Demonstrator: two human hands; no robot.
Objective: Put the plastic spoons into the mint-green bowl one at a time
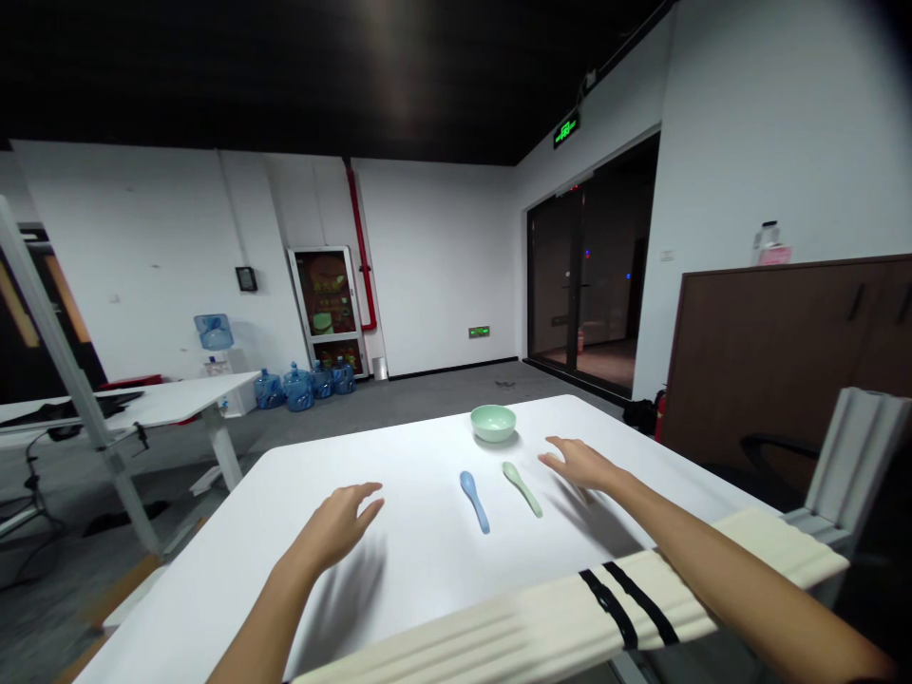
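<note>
Ahead, a green bowl [493, 423] stands beyond two spoons [474, 500].

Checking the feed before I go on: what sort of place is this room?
Probably an office workroom: a white desk, blue water-cooler bottles on the floor, and a green exit sign above glass doors.

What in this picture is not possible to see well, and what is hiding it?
All in the head view:
Bowl: its near rim hides part of the inside.
Table: a white striped bar hides the near edge.
Arms behind the left hand and right hand: the picture's edge cuts them off.
Bottle on the brown cabinet: too small to tell its contents.
Green wall sign: too small and blurred to read.
</note>
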